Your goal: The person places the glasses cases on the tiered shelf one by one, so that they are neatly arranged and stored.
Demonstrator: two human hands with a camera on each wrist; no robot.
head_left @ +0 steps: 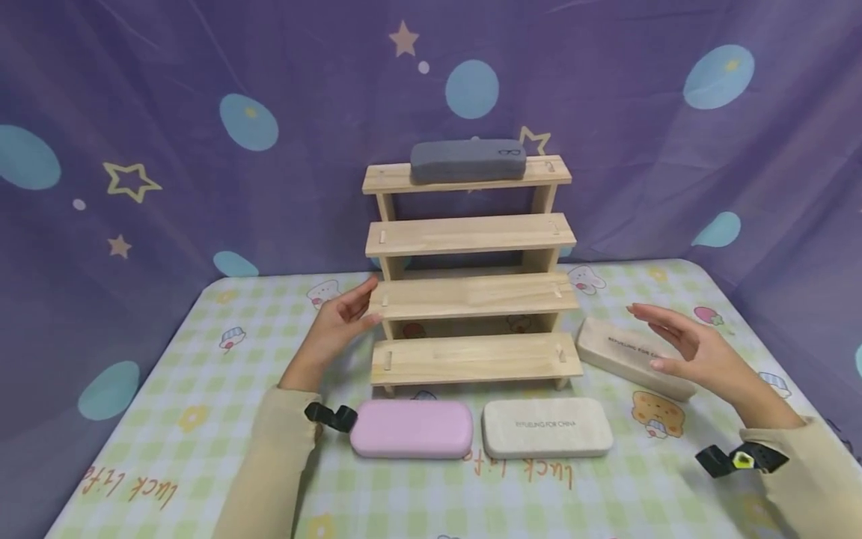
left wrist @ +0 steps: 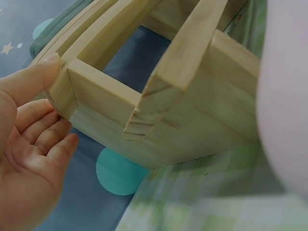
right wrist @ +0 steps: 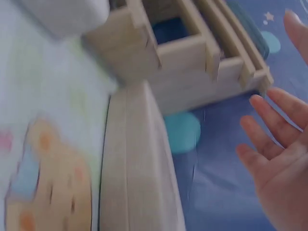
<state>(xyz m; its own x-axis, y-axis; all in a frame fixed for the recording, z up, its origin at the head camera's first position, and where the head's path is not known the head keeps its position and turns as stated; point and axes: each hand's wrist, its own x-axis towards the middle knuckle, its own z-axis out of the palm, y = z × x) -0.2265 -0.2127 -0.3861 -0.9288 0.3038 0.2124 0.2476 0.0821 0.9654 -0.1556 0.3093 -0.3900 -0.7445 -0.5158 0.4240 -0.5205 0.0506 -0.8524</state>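
Observation:
A stepped wooden display shelf (head_left: 471, 296) of several tiers stands at the middle of the table. My left hand (head_left: 340, 318) holds the left end of its second tier from the bottom; in the left wrist view, the thumb (left wrist: 45, 72) lies on that tier's end. My right hand (head_left: 694, 348) hovers with fingers apart over a cream glasses case (head_left: 619, 348), which lies slantwise to the right of the shelf. In the right wrist view that case (right wrist: 139, 163) is below the fingers, with nothing in the palm. A dark grey glasses case (head_left: 465, 161) sits on the top tier.
In front of the shelf a pink glasses case (head_left: 412, 429) and another cream glasses case (head_left: 547, 428) lie side by side. A checked cloth (head_left: 222, 419) covers the table, and a purple patterned curtain (head_left: 323, 67) hangs behind it.

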